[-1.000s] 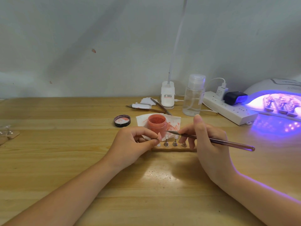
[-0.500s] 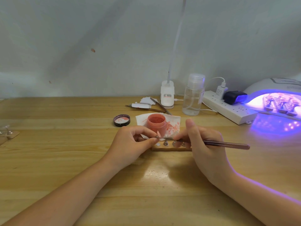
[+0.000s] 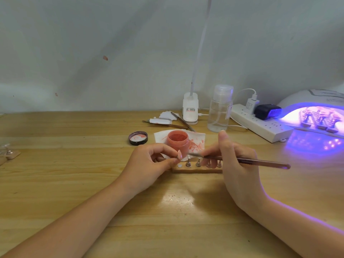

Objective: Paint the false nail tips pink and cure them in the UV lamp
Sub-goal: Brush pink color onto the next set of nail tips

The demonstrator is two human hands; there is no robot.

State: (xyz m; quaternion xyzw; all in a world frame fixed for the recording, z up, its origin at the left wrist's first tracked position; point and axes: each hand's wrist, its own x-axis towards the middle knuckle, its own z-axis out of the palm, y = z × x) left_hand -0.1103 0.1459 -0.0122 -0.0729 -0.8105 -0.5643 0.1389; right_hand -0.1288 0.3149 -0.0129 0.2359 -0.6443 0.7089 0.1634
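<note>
We find one nail tip (image 3: 179, 153) pinched by the left hand (image 3: 149, 164) in front of the open pink jar (image 3: 177, 143), above the wooden stand (image 3: 193, 169). The right hand (image 3: 236, 164) grips a brush (image 3: 242, 160), its bristles pointing at the tip. Further stands sit inside the lit UV lamp (image 3: 314, 108), far right on the table (image 3: 74, 164).
</note>
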